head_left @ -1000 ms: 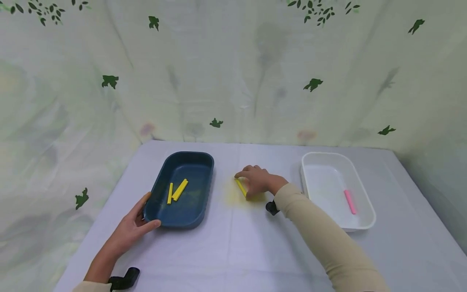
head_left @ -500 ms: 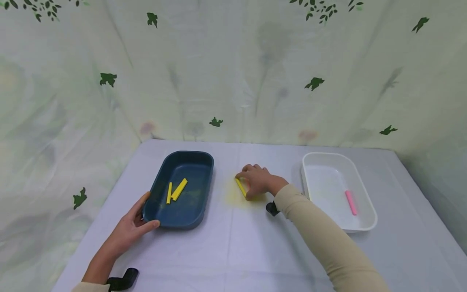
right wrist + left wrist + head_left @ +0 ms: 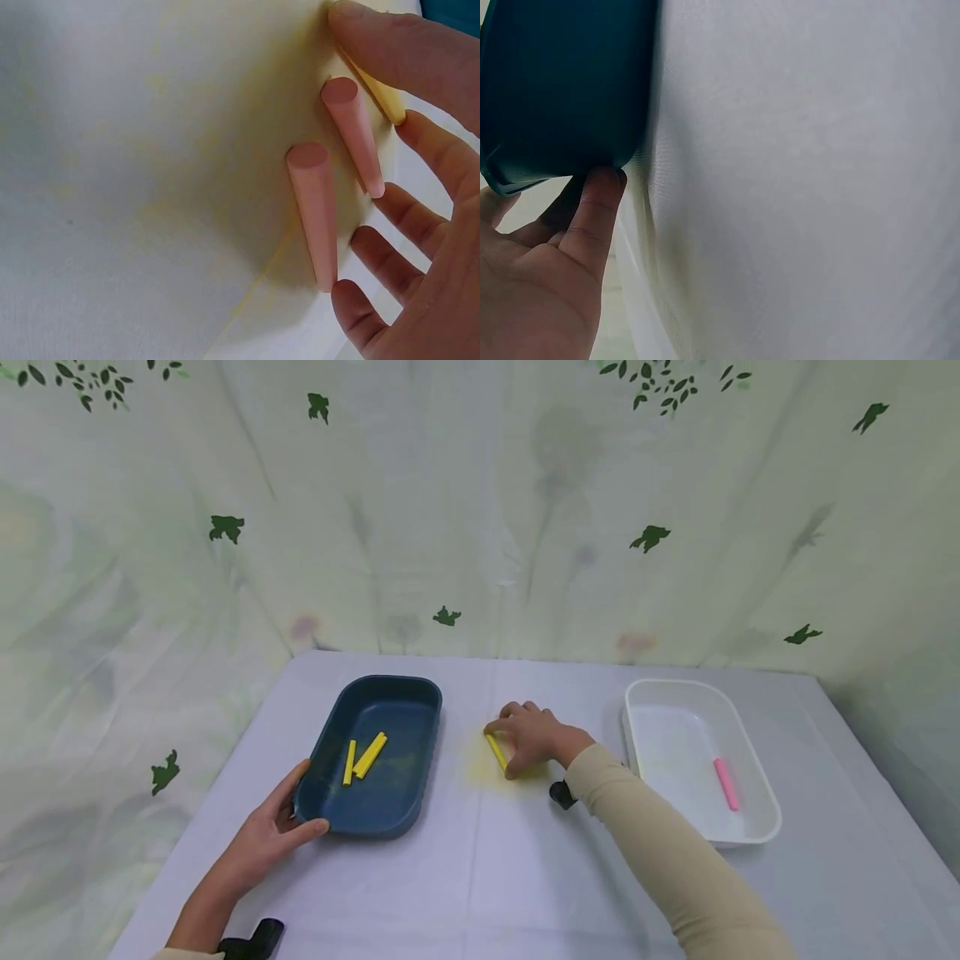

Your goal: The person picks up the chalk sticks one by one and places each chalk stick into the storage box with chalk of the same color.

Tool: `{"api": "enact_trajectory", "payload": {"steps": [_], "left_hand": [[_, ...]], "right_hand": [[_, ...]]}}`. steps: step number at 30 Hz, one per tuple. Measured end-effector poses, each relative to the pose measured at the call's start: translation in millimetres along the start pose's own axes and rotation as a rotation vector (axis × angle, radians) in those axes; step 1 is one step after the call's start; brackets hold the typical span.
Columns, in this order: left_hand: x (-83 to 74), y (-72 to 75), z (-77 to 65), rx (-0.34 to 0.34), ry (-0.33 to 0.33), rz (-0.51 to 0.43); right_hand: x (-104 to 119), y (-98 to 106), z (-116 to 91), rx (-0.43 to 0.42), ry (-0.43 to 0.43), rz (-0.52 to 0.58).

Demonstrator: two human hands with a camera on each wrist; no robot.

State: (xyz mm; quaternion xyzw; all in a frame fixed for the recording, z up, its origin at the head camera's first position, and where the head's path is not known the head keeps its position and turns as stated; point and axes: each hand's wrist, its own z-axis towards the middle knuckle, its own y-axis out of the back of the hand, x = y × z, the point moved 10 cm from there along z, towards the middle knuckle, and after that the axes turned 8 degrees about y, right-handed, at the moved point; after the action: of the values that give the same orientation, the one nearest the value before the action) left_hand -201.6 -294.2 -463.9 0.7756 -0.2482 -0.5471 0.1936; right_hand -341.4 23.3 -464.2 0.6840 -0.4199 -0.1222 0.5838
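My left hand [image 3: 258, 839] holds the near left corner of a dark blue tray [image 3: 390, 802], thumb at the front and fingers along its side. Inside the tray lie several yellow chalk sticks [image 3: 370, 755]. On the cloth between the trays, my right hand [image 3: 536, 735] pinches another yellow chalk stick [image 3: 386, 97] lengthwise, thumb and index finger at its opposite ends. Under that palm, two pink chalk sticks [image 3: 313, 210] lie on the cloth, seen in the right wrist view and hidden from the head view. The other right fingertips hover close to their far ends.
To the right stands a white tray [image 3: 675, 735] with one pink chalk stick [image 3: 726, 783] in it. Yellow dust [image 3: 480, 772] marks the white tablecloth [image 3: 465, 893] around the right hand. A patterned curtain [image 3: 480, 510] hangs behind the table.
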Motion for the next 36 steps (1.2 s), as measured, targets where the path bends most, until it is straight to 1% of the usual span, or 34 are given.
{"api": "enact_trajectory", "payload": {"steps": [5,10,16,19,22,26,28,32,36], "left_hand": [[1.2,-0.1,-1.7,-0.004,-0.001,-0.007],[-0.2,0.7,-1.8,-0.009,-0.007,-0.008],[-1.4,-0.5,-3.3,-0.005,-0.012,-0.021],[-2.2,-0.3,-3.6,-0.005,-0.012,-0.017],[-2.8,1.1,-3.5,-0.008,-0.013,-0.006],[-3.9,3.1,-3.1,-0.010,-0.031,-0.013],[-4.5,3.3,-2.9,-0.010,-0.042,-0.025],[-4.7,3.3,-3.1,-0.013,-0.052,-0.039],[-3.6,3.4,-3.8,-0.014,-0.046,-0.032]], "right_hand": [[1.3,-1.8,0.8,0.004,-0.008,-0.010],[3.6,1.0,-0.9,0.002,-0.013,-0.014],[3.3,0.8,-2.8,0.002,-0.016,0.052],[2.5,3.2,-1.8,-0.018,-0.016,0.087],[3.9,7.8,-0.4,-0.043,-0.008,0.099],[6.3,21.9,-1.3,-0.076,0.014,0.121],[6.1,33.5,-2.6,-0.108,0.022,0.158],[5.0,60.1,-5.6,-0.188,0.029,0.266],[7.2,76.8,-7.8,-0.211,0.027,0.318]]}}
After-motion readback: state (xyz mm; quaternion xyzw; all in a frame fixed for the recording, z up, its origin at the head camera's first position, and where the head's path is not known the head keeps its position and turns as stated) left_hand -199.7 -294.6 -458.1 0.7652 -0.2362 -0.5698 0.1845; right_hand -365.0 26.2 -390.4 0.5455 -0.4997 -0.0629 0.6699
